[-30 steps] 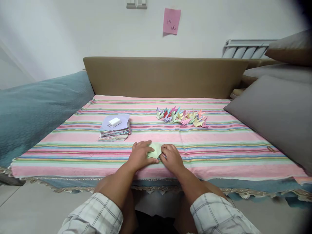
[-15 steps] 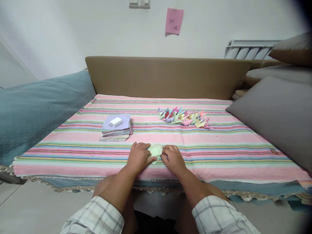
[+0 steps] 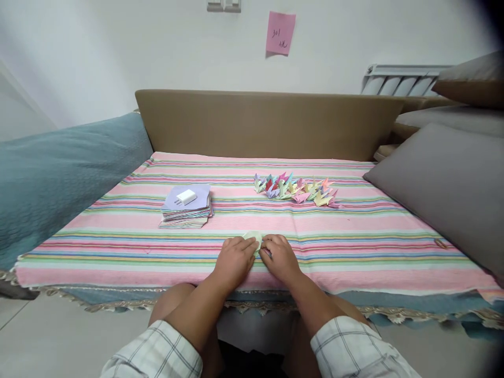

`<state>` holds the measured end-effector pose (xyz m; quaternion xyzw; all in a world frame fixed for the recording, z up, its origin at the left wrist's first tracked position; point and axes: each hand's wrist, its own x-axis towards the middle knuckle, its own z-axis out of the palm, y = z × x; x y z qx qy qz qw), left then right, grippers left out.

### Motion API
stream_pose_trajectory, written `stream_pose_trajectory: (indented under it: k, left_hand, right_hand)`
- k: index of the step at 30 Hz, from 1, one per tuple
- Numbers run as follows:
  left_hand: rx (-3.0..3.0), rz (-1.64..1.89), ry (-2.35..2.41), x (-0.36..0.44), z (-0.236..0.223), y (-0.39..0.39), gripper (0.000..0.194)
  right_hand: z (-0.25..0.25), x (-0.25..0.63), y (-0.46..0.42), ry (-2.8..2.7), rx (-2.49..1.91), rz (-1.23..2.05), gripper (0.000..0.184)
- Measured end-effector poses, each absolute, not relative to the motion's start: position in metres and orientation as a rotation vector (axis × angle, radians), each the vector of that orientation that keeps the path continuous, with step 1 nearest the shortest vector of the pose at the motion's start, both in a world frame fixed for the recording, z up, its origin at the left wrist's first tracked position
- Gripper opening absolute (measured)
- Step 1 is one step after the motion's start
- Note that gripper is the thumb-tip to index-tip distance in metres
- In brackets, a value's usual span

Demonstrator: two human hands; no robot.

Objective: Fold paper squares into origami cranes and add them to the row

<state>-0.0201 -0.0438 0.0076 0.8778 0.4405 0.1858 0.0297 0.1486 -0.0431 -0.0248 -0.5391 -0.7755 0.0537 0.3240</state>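
A small pale green sheet of folded paper (image 3: 252,234) lies on the striped cloth in front of me, mostly covered by my hands. My left hand (image 3: 237,258) rests over its left and near part, fingers stretched out and lying flat on top; the thumb is hidden. At the right edge, my right hand (image 3: 279,256) has its fingers curled, pinching the paper between thumb and forefinger. Beyond my hands to the right stands a cluster of several colourful folded paper cranes (image 3: 299,190).
Left of my hands, a white charger plug (image 3: 186,197) sits on a stack of coloured paper (image 3: 186,219). The striped cloth (image 3: 118,218) covers the seat. Grey cushions (image 3: 444,184) are piled at the right, a blue armrest (image 3: 71,163) at the left, and a brown backrest (image 3: 260,126) behind.
My left hand has moved right across the paper, going from holding its left side to lying over it. My right hand has stayed at the right edge.
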Motion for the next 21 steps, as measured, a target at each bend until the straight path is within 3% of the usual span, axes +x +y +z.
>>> stream_pose_trajectory:
  k: [7,21]
  left_hand:
    - [2.718,0.566,1.201,-0.018,-0.002,-0.038,0.04]
    - [2.549,0.596,1.329,-0.015,0.002,-0.037,0.024]
  right_hand:
    - [-0.022,0.151,-0.044,-2.032,-1.446,0.191,0.016]
    - [-0.02,0.16,-0.045,-1.985,-1.475,0.255,0.019]
